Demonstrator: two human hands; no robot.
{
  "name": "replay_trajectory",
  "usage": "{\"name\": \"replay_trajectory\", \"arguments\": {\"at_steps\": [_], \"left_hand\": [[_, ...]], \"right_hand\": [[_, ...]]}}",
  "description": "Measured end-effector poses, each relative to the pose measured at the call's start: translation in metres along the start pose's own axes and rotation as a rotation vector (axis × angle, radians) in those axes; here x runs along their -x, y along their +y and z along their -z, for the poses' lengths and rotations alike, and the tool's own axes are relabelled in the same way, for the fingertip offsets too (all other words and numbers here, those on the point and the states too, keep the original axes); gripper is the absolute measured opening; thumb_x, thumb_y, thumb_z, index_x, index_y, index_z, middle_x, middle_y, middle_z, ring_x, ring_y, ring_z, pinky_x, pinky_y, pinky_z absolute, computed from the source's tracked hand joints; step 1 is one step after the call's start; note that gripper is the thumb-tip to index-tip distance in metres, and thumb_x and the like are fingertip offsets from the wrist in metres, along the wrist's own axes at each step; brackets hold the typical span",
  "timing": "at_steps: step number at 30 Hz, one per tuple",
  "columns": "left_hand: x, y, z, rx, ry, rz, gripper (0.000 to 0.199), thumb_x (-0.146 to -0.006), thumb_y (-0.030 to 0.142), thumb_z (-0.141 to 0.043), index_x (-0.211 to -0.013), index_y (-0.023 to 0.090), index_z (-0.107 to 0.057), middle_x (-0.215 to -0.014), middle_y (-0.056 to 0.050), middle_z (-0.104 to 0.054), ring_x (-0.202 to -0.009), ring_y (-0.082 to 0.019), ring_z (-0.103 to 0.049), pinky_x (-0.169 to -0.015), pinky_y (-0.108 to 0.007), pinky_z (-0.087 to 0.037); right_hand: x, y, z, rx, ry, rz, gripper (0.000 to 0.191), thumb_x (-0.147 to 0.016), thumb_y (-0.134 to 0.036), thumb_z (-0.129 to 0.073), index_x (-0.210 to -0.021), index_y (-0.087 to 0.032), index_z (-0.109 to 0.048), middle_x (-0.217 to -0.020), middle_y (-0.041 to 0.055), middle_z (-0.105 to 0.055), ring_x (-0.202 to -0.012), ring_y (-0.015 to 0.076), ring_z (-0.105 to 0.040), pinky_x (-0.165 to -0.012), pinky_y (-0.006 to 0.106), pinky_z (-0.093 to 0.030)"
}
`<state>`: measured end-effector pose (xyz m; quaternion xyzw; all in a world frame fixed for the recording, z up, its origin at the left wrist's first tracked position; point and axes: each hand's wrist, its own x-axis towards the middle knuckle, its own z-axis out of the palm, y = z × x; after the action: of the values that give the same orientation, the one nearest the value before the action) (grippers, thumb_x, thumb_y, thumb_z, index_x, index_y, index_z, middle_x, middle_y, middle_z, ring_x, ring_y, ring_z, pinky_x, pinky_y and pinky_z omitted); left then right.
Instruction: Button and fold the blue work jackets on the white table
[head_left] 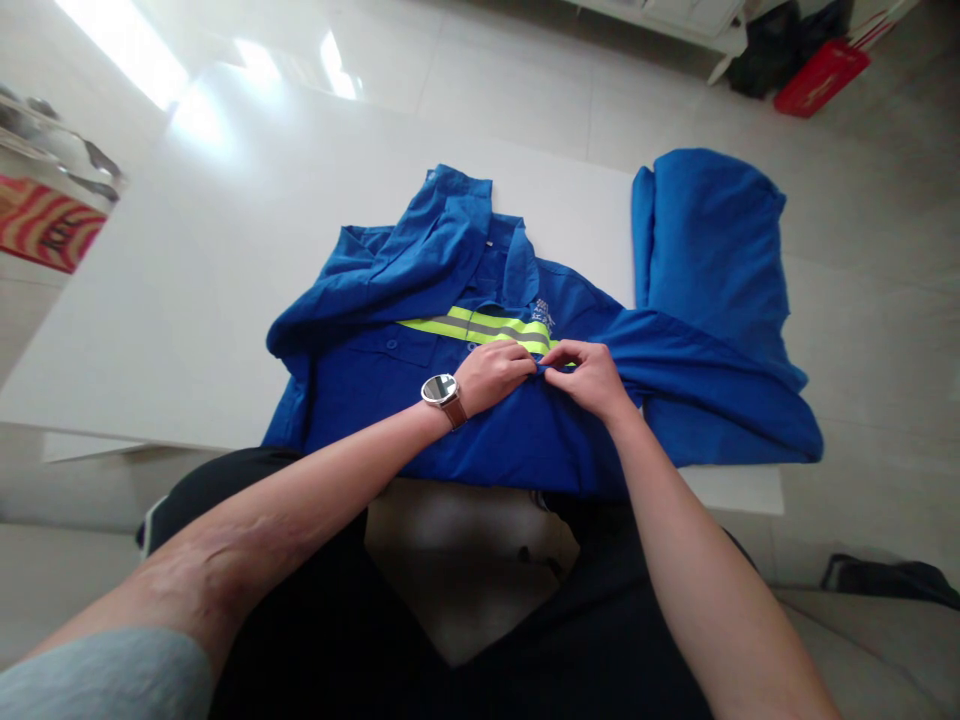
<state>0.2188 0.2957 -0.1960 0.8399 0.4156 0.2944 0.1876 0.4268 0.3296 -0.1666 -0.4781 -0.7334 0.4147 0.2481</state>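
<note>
A blue work jacket with a yellow-green and grey reflective stripe lies spread on the white table, its collar pointing away from me. My left hand, with a watch on its wrist, pinches the front of the jacket just below the stripe. Fingertips nearly touching it, my right hand pinches the same bit of fabric from the right. The small spot between the fingertips is mostly hidden. One sleeve is folded across the jacket's left part, while the other stretches to the right.
Folded blue fabric lies at the right end of the white table, partly under the right sleeve. On the far left is a red patterned box. A red bag rests on the floor at the upper right, beside dark bags.
</note>
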Motion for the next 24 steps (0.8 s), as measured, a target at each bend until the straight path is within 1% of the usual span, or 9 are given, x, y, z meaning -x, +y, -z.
{"name": "replay_trajectory", "arguments": {"at_steps": [3,7,15,20,24], "left_hand": [[0.0005,-0.0011,0.0011,0.053,0.026,0.010,0.027,-0.102,0.023,-0.050,-0.094,0.022,-0.076,-0.097,-0.008,-0.075,-0.090,-0.019,-0.066,-0.082,-0.032,-0.051],[-0.0002,-0.0007,0.0009,0.128,0.074,0.055,0.021,-0.098,0.017,-0.055,-0.094,0.020,-0.076,-0.094,-0.007,-0.075,-0.089,-0.019,-0.067,-0.082,-0.031,-0.051],[-0.0035,0.0005,-0.0028,0.281,0.144,0.168,0.012,-0.090,0.011,-0.065,-0.087,0.018,-0.074,-0.085,-0.003,-0.074,-0.081,-0.016,-0.068,-0.076,-0.027,-0.050],[-0.0066,0.0001,-0.0043,0.335,0.164,0.224,0.007,-0.089,0.012,-0.070,-0.085,0.018,-0.073,-0.084,-0.001,-0.075,-0.079,-0.015,-0.069,-0.075,-0.026,-0.051],[-0.0069,0.0006,-0.0033,0.334,0.174,0.225,0.006,-0.088,0.013,-0.072,-0.084,0.018,-0.074,-0.084,-0.002,-0.076,-0.079,-0.016,-0.070,-0.075,-0.026,-0.051]], "right_hand": [[0.0000,0.0003,0.0021,-0.029,-0.004,0.007,0.012,-0.071,-0.020,-0.067,-0.079,-0.021,-0.077,-0.076,0.0009,-0.075,-0.070,0.0183,-0.068,-0.069,0.029,-0.052],[0.0003,-0.0005,0.0045,-0.053,-0.003,0.015,0.010,-0.072,-0.021,-0.068,-0.079,-0.020,-0.076,-0.076,0.0008,-0.074,-0.071,0.0178,-0.068,-0.069,0.029,-0.052],[0.0008,-0.0009,0.0083,-0.005,-0.027,0.051,0.010,-0.078,-0.028,-0.075,-0.084,-0.021,-0.075,-0.081,0.0015,-0.075,-0.076,0.0191,-0.068,-0.073,0.030,-0.053],[-0.0005,0.0012,0.0076,-0.022,0.001,0.040,0.015,-0.078,-0.034,-0.078,-0.082,-0.021,-0.073,-0.081,0.0015,-0.075,-0.075,0.0197,-0.067,-0.072,0.031,-0.052],[-0.0016,-0.0003,0.0061,-0.023,0.013,0.037,0.013,-0.077,-0.033,-0.077,-0.081,-0.021,-0.072,-0.080,0.0014,-0.074,-0.076,0.0201,-0.067,-0.073,0.031,-0.052]]}}
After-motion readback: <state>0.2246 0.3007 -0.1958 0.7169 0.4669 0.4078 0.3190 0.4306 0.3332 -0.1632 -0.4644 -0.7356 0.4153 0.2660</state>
